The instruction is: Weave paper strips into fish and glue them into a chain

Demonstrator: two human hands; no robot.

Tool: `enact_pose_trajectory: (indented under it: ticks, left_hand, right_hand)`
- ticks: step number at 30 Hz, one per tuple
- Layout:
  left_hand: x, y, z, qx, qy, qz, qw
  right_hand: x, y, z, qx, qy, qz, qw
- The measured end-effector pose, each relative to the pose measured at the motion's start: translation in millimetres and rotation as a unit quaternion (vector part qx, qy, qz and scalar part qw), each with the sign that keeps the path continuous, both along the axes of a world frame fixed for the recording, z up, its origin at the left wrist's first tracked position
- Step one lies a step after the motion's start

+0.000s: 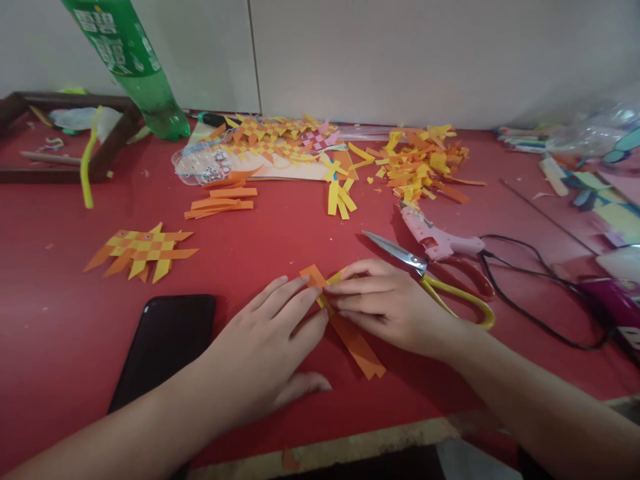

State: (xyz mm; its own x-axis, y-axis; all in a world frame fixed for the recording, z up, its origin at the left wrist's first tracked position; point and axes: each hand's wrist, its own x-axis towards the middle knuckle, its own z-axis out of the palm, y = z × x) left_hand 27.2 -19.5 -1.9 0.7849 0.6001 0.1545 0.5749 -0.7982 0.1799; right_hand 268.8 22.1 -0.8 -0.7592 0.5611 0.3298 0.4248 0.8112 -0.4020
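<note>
Orange and pliable-looking, the paper strip (357, 347) lies partly beneath the fingertips with a yellow strip (337, 275) against it; it should handle as light and easily creased, best held flat near its edges. The left hand (277, 333) has its fingers extended and thumb apart, while the right hand (393, 300) bunches its fingers at the yellow strip, though whether they pinch it I cannot tell. Scissors (423, 265) lie just beyond the right fingers on the red surface (280, 233).

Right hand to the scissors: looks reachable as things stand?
Probably yes: the scissors lie beside the right hand, yellow handle mostly exposed. The pink glue gun crowds only their far side. The hand is at the orange paper strips, so it would likely leave those first.
</note>
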Motion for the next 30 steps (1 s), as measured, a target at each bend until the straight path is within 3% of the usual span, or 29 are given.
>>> enact_pose_trajectory:
  ticks: [15, 22, 30]
  left_hand:
    - [0.4, 2.1, 0.3, -0.012, -0.004, -0.003, 1.000]
    - [-0.3, 0.2, 1.0, -0.002, -0.013, -0.002, 1.000]
    - [2.9, -4.5, 1.1, -0.010, 0.000, 0.000, 1.000]
  right_hand:
    - [1.5, -0.4, -1.9, -0.023, -0.009, -0.005, 1.000]
    - [3.3, -0.4, -0.4, 0.002, -0.018, -0.038, 0.999]
    - [0.6, -3.1, 4.0, -0.034, -0.008, -0.052, 0.998]
